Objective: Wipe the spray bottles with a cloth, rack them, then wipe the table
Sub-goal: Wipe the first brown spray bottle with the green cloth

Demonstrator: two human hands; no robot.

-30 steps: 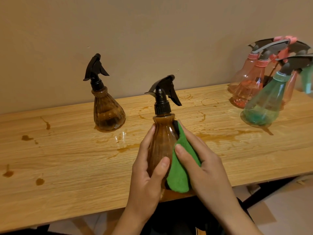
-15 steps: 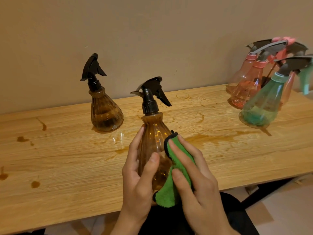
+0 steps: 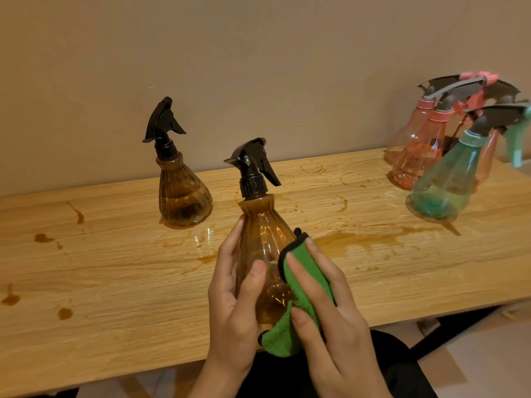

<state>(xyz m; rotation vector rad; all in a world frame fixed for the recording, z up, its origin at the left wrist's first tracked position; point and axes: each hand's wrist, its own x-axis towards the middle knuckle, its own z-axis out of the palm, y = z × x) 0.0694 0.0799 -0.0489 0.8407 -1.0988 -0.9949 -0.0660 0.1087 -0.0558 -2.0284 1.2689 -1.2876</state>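
Fingers of left hand (image 3: 232,305) wrap amber bottle (image 3: 264,254), held upright above near table (image 3: 115,282) edge. Right hand (image 3: 324,308) grips green cloth (image 3: 298,285) against its side. Second amber bottle (image 3: 181,193) stands farther back; pink and green bottles (image 3: 439,173) far right.

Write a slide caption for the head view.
Left hand grips an amber plastic spray bottle while the right hand holds a green cloth against it, over a stained wooden table.

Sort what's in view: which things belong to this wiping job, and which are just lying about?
Job: amber spray bottle in the left hand; green cloth, held to it by the right hand; second amber spray bottle; pink spray bottles; teal spray bottle; stained wooden table.
Just there: beige wall; black table leg; floor.
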